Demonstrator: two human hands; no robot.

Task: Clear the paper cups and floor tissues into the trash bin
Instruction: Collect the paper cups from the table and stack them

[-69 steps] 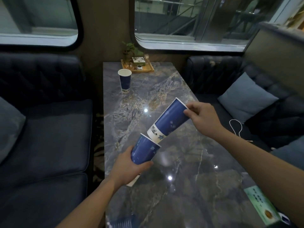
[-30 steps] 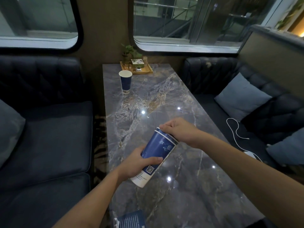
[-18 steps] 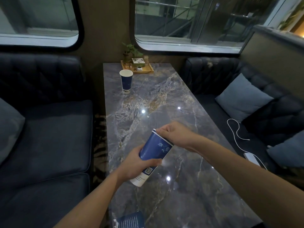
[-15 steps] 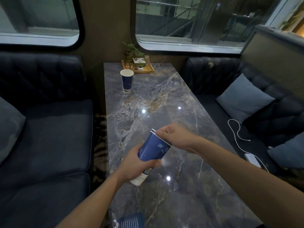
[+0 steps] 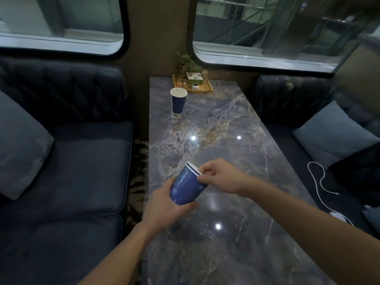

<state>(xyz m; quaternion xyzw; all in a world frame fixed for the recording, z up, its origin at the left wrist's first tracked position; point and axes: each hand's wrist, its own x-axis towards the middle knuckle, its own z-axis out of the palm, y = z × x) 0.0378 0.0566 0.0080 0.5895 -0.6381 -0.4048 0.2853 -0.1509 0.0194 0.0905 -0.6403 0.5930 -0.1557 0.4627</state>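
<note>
Cups nested together (image 5: 186, 188) sit tilted in our left hand (image 5: 164, 206), its fingers wrapped round the lower body, above the table (image 5: 236, 233) near its left edge. Our right hand (image 5: 221, 175) pinches the doubled rim at the top right, fingers closed on it. A third paper cup (image 5: 178, 102) stands upright far up the table, just before the wooden tray (image 5: 207, 90) at the far edge. Between it and our hands the marble lies open.
</note>
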